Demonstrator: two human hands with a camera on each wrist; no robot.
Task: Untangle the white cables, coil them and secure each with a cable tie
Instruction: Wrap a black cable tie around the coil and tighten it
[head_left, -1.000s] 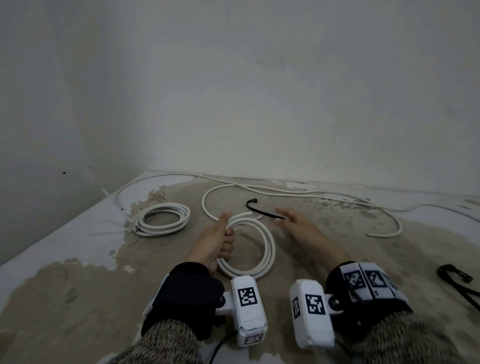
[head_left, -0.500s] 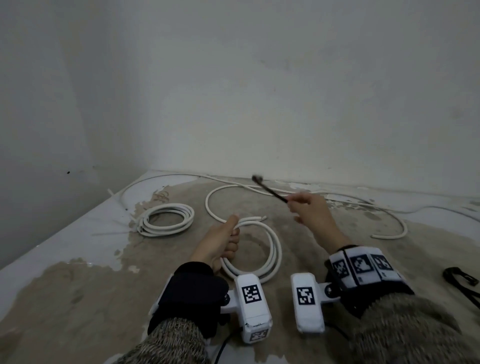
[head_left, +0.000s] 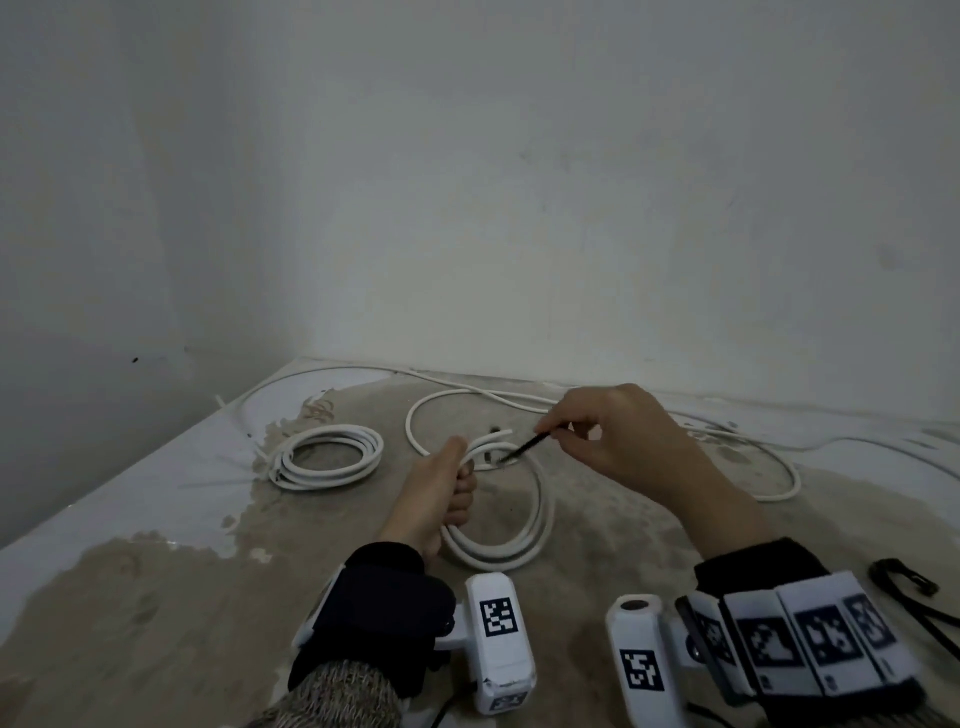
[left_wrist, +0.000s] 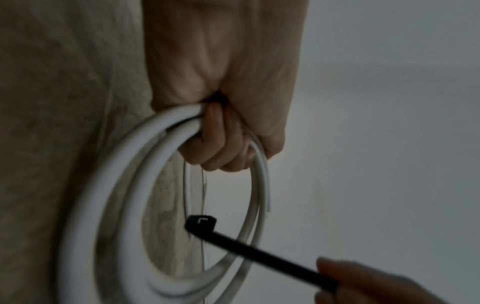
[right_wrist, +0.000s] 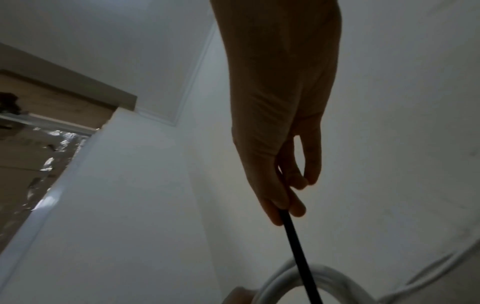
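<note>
The right hand (head_left: 631, 439) pinches a black cable tie (head_left: 522, 449) by its tail; half a second ago the tie pointed up and away, now its head dips into the white coil (head_left: 519, 545). The left hand (head_left: 441, 493) keeps its grip wrapped round that coil's left side, at frame center on the worn table (head_left: 156, 597). A finished coil (head_left: 327, 457) lies at left; loose cable (head_left: 779, 467) trails right.

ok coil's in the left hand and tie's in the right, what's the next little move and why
Probably pass the black cable tie through the held coil and bring it round the strands. The left hand grips the coil, the right hand pinches the tie's tail, and its head hangs inside the loop, wrapping nothing yet.
</note>
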